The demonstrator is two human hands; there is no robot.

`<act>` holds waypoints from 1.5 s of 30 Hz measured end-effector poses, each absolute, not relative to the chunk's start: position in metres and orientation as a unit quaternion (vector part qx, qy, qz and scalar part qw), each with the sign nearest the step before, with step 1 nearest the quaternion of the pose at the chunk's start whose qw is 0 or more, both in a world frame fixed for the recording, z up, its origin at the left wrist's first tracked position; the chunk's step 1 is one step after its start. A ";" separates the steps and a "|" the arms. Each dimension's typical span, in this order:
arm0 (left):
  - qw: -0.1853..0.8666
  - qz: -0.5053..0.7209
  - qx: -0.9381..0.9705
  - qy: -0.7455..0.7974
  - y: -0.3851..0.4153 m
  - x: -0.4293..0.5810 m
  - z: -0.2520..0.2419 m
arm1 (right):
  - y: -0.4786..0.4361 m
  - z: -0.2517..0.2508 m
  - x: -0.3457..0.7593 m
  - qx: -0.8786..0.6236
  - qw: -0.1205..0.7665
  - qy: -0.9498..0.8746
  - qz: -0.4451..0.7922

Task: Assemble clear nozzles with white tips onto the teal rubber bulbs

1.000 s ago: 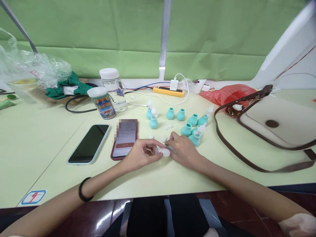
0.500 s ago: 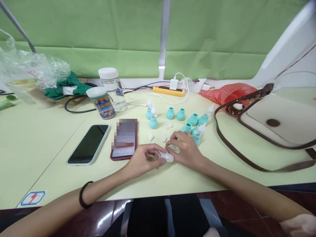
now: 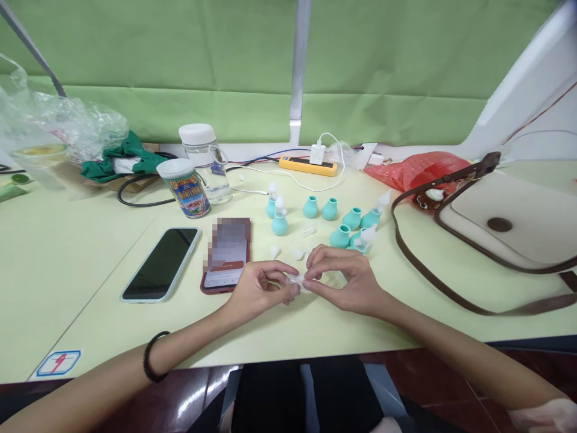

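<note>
Between my hands, low over the front of the table, is a small clear plastic tube-like piece. The thumb and fingers of my left hand pinch its left end. At its right end, the thumb and forefinger of my right hand are closed on it; fingers hide part of the piece. Beyond them lie a small white tip and a short clear tube. Several teal squeeze bulbs stand farther back, some open-topped. Others carry clear and white nozzles, such as the teal bulb left of centre.
Left of my hands lie a red-cased phone and a dark-screened phone. Behind them stand a printed cup and a water bottle. A yellow power strip is at the back, a handbag at the right.
My right hand has shifted slightly right and its thumb and forefinger have closed on the clear piece's right end. The left hand keeps its hold.
</note>
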State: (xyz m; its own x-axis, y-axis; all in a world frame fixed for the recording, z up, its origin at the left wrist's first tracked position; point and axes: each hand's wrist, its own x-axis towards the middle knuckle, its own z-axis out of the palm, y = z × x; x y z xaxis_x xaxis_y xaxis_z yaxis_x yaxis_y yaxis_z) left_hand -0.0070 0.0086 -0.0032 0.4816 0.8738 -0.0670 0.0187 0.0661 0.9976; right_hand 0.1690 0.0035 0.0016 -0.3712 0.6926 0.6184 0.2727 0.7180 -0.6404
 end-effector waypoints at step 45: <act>0.524 0.376 0.692 0.324 0.002 -0.009 -0.011 | 0.007 0.007 0.165 -0.378 0.327 -0.589 0.635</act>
State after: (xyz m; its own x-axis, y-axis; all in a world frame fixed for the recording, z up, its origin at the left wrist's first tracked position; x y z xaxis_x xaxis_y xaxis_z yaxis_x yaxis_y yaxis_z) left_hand -0.0095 0.0017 -0.0107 0.5073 0.8428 0.1798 0.0552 -0.2400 0.9692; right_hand 0.1649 0.0071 0.0067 -0.5000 0.8609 -0.0945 0.0306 -0.0915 -0.9953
